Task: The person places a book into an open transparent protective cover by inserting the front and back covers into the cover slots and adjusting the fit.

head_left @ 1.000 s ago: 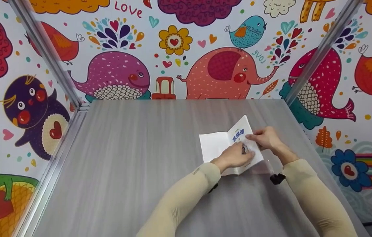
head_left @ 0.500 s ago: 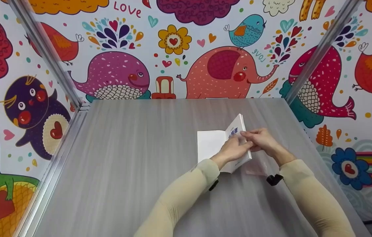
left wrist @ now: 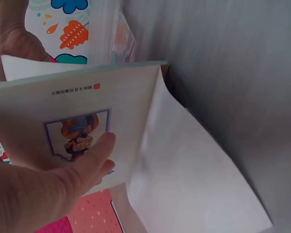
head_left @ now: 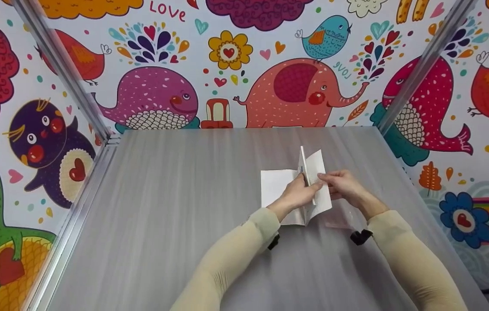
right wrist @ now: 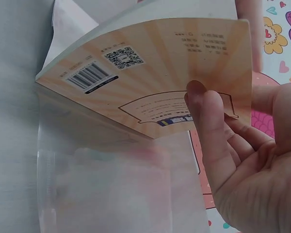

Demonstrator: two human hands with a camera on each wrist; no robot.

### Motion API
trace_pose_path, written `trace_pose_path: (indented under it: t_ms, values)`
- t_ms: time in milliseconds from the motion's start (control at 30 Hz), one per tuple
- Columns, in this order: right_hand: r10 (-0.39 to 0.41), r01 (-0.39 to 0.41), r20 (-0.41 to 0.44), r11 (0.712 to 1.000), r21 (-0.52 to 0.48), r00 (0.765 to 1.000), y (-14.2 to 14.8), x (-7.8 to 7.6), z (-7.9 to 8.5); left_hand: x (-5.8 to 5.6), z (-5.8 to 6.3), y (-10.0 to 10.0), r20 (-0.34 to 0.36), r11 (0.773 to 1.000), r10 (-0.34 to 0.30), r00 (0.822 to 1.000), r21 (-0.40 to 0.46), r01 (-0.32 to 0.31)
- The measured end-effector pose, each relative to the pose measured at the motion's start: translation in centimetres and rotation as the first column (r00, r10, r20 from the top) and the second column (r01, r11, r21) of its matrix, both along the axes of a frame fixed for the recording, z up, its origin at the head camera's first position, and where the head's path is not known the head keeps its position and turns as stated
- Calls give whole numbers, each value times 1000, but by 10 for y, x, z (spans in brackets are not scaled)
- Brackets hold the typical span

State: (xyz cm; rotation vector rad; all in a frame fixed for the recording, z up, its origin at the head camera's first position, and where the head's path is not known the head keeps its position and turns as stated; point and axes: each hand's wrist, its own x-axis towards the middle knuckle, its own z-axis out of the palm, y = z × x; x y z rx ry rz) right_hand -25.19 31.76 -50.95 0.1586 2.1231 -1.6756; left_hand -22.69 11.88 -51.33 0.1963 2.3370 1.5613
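Left grip (head_left: 297, 193) pinching the upright pages (left wrist: 131, 109) and right grip (head_left: 347, 183) closed on the back cover (right wrist: 155, 58), a person works a half-spread book (head_left: 313, 172) before a wall (head_left: 227, 95) of cartoon animals. It rests toward the right of a gray, wood-grained surface (head_left: 175, 216). Already done, by the look of it: the front cover (head_left: 276, 185) is swung out to the left, its blank inside showing, and the back cover stands parted from the pages. The handling seems midway, with the book neither closed nor released. Beside it, too faint to name surely, lies perhaps a clear plastic sleeve (right wrist: 106, 194). A framed illustration (left wrist: 77, 131) is partly covered by the left grip; smaller, a barcode (right wrist: 91, 77) marks the back.
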Motion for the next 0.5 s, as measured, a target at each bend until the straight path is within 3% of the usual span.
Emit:
trace_pose_path:
  t_ms: [233,333,400,500]
  values:
    - [-4,8,-63,998,58,998,5,3,-1,-5,2,-16,4,1000,2,1000,-2,-2]
    - [-13,22,-87,995,102,996,4,4,-3,-9,-4,-27,4,1000,-16,1000,18,16]
    - [-16,29,-102,992,124,995,3,5,-4,-17,-16,-35,-5,1000,-12,1000,21,12]
    - [-28,43,-110,989,138,994,2,5,-8,-43,-64,-42,-84,999,32,996,-1,-32]
